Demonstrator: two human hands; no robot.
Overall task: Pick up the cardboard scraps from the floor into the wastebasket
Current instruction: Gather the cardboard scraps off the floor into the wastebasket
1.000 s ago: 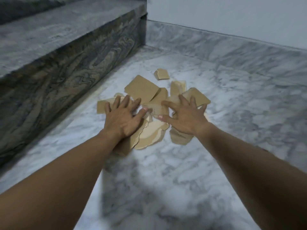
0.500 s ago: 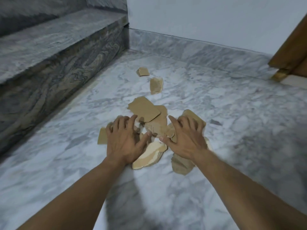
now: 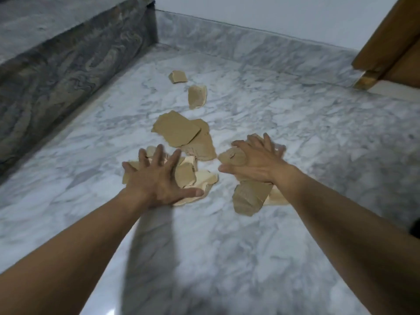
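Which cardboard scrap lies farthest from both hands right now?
The small scrap nearest the wall corner. It lies alone, beyond the other stray scrap and the pile by the left hand and right hand.

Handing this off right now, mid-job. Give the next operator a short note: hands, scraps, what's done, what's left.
Left hand: open, fingers spread, flat on the near pile of cardboard scraps.
Right hand: open, fingers spread over a second cluster; the picture is blurred there.
Beyond the hands: a large flat scrap overlapping another, then a small scrap and the farthest scrap towards the wall.
Wastebasket: not in view.
Done: nothing visibly lifted; every scrap in view lies on the floor.
Left: gather all the scraps, find the wastebasket, drop them in.
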